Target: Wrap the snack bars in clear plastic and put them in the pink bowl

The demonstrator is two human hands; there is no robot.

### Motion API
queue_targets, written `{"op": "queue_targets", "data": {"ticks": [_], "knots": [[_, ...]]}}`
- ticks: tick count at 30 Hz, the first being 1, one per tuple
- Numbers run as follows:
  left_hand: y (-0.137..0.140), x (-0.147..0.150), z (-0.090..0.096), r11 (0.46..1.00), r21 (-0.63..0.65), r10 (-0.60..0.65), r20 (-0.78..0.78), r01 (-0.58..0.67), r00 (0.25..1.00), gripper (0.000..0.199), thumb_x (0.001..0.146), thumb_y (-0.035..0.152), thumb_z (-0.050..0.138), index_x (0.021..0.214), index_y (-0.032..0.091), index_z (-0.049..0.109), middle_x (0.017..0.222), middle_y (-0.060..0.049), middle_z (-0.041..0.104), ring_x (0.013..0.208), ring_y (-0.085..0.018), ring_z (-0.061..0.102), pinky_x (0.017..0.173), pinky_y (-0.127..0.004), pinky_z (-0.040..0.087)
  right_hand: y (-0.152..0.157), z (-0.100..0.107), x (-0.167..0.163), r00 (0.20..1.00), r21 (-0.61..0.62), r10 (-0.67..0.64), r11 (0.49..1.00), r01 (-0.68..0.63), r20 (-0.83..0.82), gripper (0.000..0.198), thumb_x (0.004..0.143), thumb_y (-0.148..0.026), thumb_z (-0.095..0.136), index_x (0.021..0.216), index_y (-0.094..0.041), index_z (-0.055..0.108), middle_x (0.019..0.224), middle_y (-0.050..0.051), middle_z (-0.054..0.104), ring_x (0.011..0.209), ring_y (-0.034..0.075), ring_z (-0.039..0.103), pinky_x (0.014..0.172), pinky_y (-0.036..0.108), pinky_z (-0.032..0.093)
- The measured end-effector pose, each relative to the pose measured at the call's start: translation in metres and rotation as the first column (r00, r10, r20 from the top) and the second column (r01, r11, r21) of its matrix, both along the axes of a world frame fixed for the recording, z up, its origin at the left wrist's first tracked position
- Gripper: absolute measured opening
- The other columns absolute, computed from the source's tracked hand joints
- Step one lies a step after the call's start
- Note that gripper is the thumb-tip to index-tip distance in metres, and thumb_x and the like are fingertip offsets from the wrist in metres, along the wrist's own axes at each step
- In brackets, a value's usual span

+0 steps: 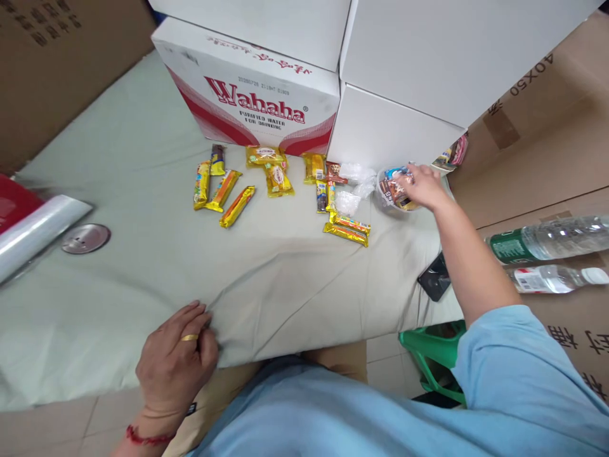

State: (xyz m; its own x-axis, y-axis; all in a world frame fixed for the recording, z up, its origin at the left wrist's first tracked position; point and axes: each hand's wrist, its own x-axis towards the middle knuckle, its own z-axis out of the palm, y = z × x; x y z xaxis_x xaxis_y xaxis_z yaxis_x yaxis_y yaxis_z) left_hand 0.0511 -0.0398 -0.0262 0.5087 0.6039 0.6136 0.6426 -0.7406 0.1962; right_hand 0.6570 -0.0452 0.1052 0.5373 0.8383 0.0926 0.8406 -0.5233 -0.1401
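Note:
My right hand point(423, 185) is over a clear round plastic tub point(398, 205) holding several wrapped snacks point(394, 185). Its fingers look apart at the tub's right side, touching or just above the packets; their tips are partly blurred. My left hand point(177, 355) rests loosely curled on the cloth at the table's front edge, a ring on one finger and nothing visible in it. Left of the tub lie crumpled clear wrappers point(358, 178) and small yellow packets point(346, 233). Further left are two yellow packs point(278, 179) and a group of yellow snack bars point(236, 206).
Along the back stand a Wahaha water carton point(257, 95) and white boxes point(394, 127). A round metallic disc point(85, 238) lies at left. At right are a black phone point(435, 278), two plastic bottles point(547, 279) and cardboard point(547, 158). A green stool point(435, 349) stands below the edge.

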Motion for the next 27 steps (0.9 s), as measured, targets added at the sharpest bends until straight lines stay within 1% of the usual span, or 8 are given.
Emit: {"op": "queue_targets", "data": {"ticks": [2,5,10,14,17,20,24,27], "knots": [[0.0,0.001,0.0,1.0,-0.003,0.005,0.001,-0.005,1.0,0.03,0.079,0.003,0.066,0.104,0.018,0.068,0.111,-0.014,0.079,0.105,-0.034,0.078,0.088,-0.045,0.061,-0.003,-0.005,-0.026,0.992,-0.099,0.047,0.994,-0.035,0.114,0.093,0.086,-0.084,0.06,0.15,-0.018,0.052,0.16,0.026,0.038,0.145,0.049,0.033,0.113,0.067,0.034],[-0.001,0.002,0.002,1.0,-0.004,0.007,-0.005,-0.007,1.0,0.028,0.079,0.002,0.066,0.103,0.018,0.068,0.11,-0.015,0.079,0.105,-0.033,0.077,0.088,-0.044,0.06,-0.002,-0.005,-0.041,0.988,-0.16,0.029,0.987,-0.004,0.152,0.093,0.083,-0.084,0.063,0.149,-0.019,0.053,0.159,0.026,0.034,0.143,0.051,0.034,0.111,0.067,0.036],[-0.002,0.003,0.005,1.0,0.003,0.009,-0.01,-0.009,1.0,0.026,0.081,0.002,0.066,0.101,0.017,0.067,0.109,-0.015,0.079,0.106,-0.033,0.077,0.089,-0.043,0.06,0.001,0.004,-0.022,0.985,-0.225,-0.056,0.97,0.092,0.163,0.093,0.083,-0.082,0.063,0.148,-0.018,0.053,0.154,0.026,0.037,0.14,0.051,0.038,0.11,0.066,0.037],[-0.002,0.003,0.006,1.0,0.015,0.002,0.0,-0.002,1.0,0.027,0.08,0.0,0.067,0.102,0.016,0.066,0.109,-0.015,0.079,0.105,-0.032,0.078,0.089,-0.042,0.06,-0.015,0.003,-0.007,0.983,-0.247,-0.113,0.958,0.146,0.142,0.091,0.082,-0.078,0.066,0.151,-0.021,0.05,0.16,0.024,0.031,0.145,0.05,0.034,0.113,0.064,0.037],[-0.002,0.003,0.006,1.0,0.017,0.006,0.005,-0.006,1.0,0.028,0.08,0.001,0.068,0.102,0.017,0.067,0.109,-0.015,0.079,0.104,-0.032,0.078,0.089,-0.042,0.06,-0.037,0.0,0.008,0.977,-0.245,-0.177,0.948,0.202,0.12,0.091,0.082,-0.071,0.069,0.155,-0.022,0.045,0.167,0.022,0.019,0.152,0.047,0.023,0.118,0.057,0.033],[-0.003,0.003,0.005,1.0,0.017,0.011,-0.002,-0.011,1.0,0.028,0.08,0.002,0.068,0.103,0.017,0.067,0.11,-0.014,0.08,0.104,-0.032,0.079,0.088,-0.042,0.061,-0.055,-0.003,0.029,0.951,-0.23,-0.289,0.924,0.306,0.105,0.088,0.083,-0.065,0.07,0.154,-0.019,0.045,0.169,0.025,0.012,0.155,0.043,0.016,0.123,0.048,0.025],[-0.002,0.0,0.002,1.0,0.021,0.023,-0.01,-0.023,1.0,0.031,0.078,0.002,0.067,0.104,0.018,0.068,0.11,-0.013,0.08,0.105,-0.031,0.079,0.089,-0.041,0.061,-0.065,-0.008,0.056,0.897,-0.144,-0.422,0.887,0.439,0.129,0.08,0.086,-0.058,0.068,0.152,-0.017,0.045,0.166,0.027,0.014,0.154,0.04,0.015,0.122,0.044,0.021],[-0.002,-0.003,-0.003,0.999,0.01,0.031,-0.007,-0.031,0.999,0.032,0.078,0.006,0.067,0.106,0.02,0.07,0.112,-0.011,0.081,0.104,-0.031,0.079,0.091,-0.042,0.062,-0.06,-0.012,0.077,0.881,-0.064,-0.452,0.884,0.464,0.139,0.078,0.088,-0.054,0.068,0.152,-0.016,0.045,0.165,0.028,0.017,0.152,0.038,0.015,0.119,0.046,0.024]]}}
